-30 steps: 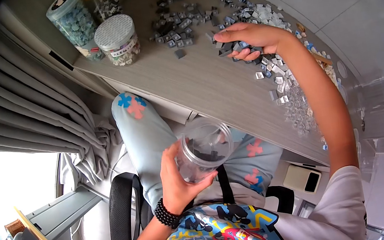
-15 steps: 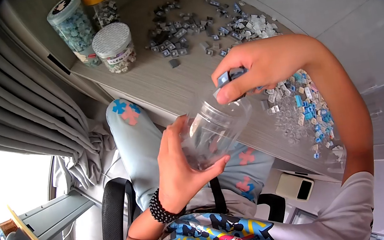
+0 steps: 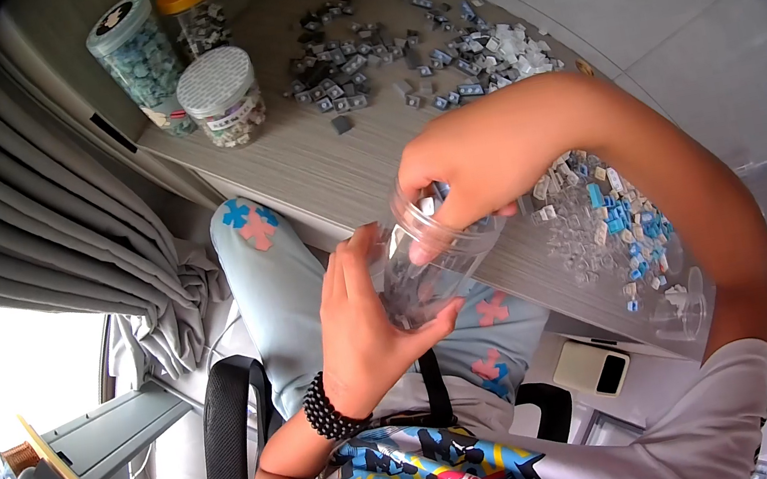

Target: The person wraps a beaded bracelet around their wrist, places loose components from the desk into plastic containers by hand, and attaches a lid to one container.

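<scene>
My left hand (image 3: 356, 320) is wrapped around the side of a clear plastic jar (image 3: 415, 287), tilted with its mouth up and to the right. My right hand (image 3: 463, 170) reaches into the jar's mouth, with its thumb and fingertips inside the rim. A few grey small plastic blocks (image 3: 438, 196) show between those fingers. The rest of what they hold is hidden behind the hand and the jar wall. Beyond my right hand, grey blocks (image 3: 347, 83) and whitish blocks (image 3: 515, 52) lie loose on the wooden desktop (image 3: 291, 169).
Three lidded jars of small pieces stand at the back left: a tall teal-filled jar (image 3: 140, 67), a yellow-lidded jar (image 3: 197, 22) and a short white-lidded jar (image 3: 222, 104). Clear, cream and blue blocks (image 3: 619, 220) lie under my right forearm. A clear cup (image 3: 684, 306) lies near the desk edge.
My right hand has moved down and left from above the jar into its mouth, carrying the grey blocks. My left hand still holds the jar in nearly the same place.
</scene>
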The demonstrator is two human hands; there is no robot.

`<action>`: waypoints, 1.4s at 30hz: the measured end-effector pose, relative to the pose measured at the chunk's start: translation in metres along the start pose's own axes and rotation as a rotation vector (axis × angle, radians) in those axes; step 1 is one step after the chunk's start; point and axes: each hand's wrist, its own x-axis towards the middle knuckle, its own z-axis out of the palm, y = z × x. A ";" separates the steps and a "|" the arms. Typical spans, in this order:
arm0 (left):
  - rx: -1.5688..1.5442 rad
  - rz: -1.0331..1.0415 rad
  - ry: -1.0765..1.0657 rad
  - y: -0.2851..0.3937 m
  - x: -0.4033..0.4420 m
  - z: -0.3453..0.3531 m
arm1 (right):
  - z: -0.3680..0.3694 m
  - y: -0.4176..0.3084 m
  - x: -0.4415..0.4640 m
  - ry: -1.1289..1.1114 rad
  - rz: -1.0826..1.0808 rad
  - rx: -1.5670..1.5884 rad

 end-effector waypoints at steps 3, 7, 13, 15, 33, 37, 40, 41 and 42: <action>-0.042 -0.015 -0.009 -0.005 -0.001 0.004 | 0.002 0.008 0.011 -0.020 -0.023 0.050; -0.097 -0.057 -0.080 -0.008 -0.005 0.006 | 0.009 0.014 0.017 -0.064 -0.032 0.165; -0.171 -0.133 -0.205 -0.017 -0.020 0.015 | 0.031 0.024 0.035 -0.124 0.081 0.255; -0.250 -0.213 -0.348 -0.015 -0.025 0.015 | 0.043 0.030 0.044 -0.220 0.146 0.332; -0.281 -0.203 -0.423 -0.022 -0.071 0.039 | 0.113 0.045 0.059 -0.316 0.190 0.519; -0.238 -0.168 -0.403 -0.027 -0.072 0.041 | 0.110 0.039 0.048 -0.325 0.225 0.517; -0.166 -0.093 -0.364 -0.030 -0.071 0.040 | 0.116 0.038 0.042 -0.222 0.122 0.647; -0.109 -0.054 -0.348 -0.031 -0.071 0.040 | 0.116 0.038 0.042 -0.240 0.122 0.659; -0.109 -0.051 -0.348 -0.033 -0.071 0.041 | 0.116 0.038 0.042 -0.257 0.122 0.672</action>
